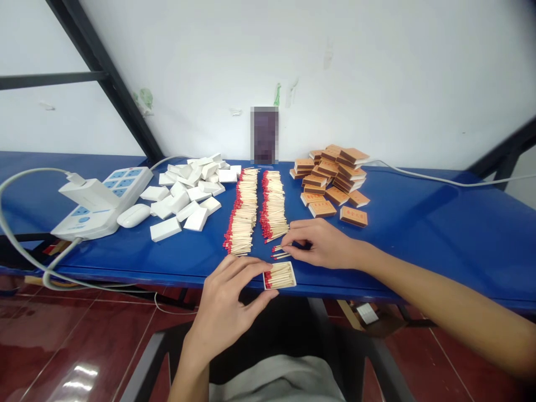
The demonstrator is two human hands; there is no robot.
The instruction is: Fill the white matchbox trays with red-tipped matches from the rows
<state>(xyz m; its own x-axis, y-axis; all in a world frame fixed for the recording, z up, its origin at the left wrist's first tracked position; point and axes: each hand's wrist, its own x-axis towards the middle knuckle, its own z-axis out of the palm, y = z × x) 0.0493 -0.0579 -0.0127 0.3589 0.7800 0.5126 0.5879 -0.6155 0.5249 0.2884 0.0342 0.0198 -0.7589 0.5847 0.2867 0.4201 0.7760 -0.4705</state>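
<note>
A small white tray (pixel 280 276) filled with red-tipped matches sits at the near edge of the blue table (pixel 419 234). My left hand (pixel 228 304) holds the tray's left side between thumb and fingers. My right hand (pixel 320 243) rests on the table just beyond it, fingertips pinching a few loose matches (pixel 280 254). Two long rows of matches (pixel 242 212) (pixel 273 205) lie in the middle of the table, right above my hands.
Several empty white inner trays (pixel 188 192) are heaped at the left, and several orange matchbox sleeves (pixel 335 178) at the right. A power strip (pixel 104 198) with a plugged adapter, a white earbud case (pixel 133 215) and cables lie at the far left. A wall stands behind.
</note>
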